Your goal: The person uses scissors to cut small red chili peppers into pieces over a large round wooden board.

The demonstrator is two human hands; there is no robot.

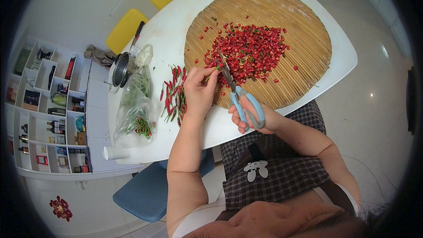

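Observation:
My right hand (pixel 260 117) grips the light blue handles of a pair of scissors (pixel 240 94), whose blades point up and left over the edge of the cut chilies. Close to the blade tips, my left hand (pixel 200 86) pinches a chili (pixel 217 67); only its green end shows past the fingertips. A wide heap of chopped red chilies (pixel 251 53) lies on a round woven straw mat (pixel 304 22). Left of the mat, beside my left wrist, is a loose pile of whole red chilies (pixel 174 92) with green stems.
A clear plastic bag (pixel 132 105) with green stems lies on the white table (pixel 163 39), near a black pan (pixel 120 69) and a white cup (pixel 116 153) on its side. Yellow chairs (pixel 125 28) stand beyond, a blue chair (pixel 145 194) at the near left.

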